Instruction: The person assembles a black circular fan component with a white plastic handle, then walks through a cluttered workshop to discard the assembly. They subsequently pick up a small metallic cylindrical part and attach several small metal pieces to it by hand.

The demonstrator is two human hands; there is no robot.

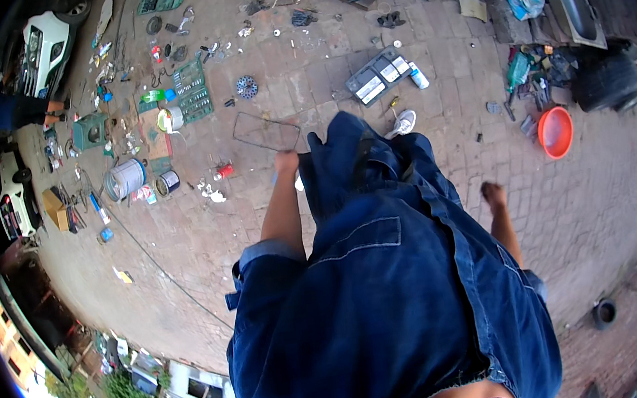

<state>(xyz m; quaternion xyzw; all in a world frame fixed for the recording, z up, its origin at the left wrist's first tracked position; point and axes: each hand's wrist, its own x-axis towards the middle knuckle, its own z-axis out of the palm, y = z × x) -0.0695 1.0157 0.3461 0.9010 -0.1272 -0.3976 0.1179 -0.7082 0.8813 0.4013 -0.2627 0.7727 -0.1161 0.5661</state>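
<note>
Your left hand [287, 161] meets the near end of a bent wire frame [270, 120] between ten and eleven o'clock; I cannot tell whether the fingers close on it. If that grip is loose, the frame could slip. Your right hand [494, 193] hangs at three o'clock, contents unclear. Stepping toward twelve, your shoe [405, 122] could strike the grey case [378, 76]; sidestepping left, the cable [164, 271] toward nine could trip you.

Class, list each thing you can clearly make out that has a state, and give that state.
Left hand: closed on the wire frame
Wire frame: bent into a rough rectangle
Right hand: out to the side, grip unclear
Green tool case: open
Red basin: open side up
Blue-and-white can: on its side
</note>
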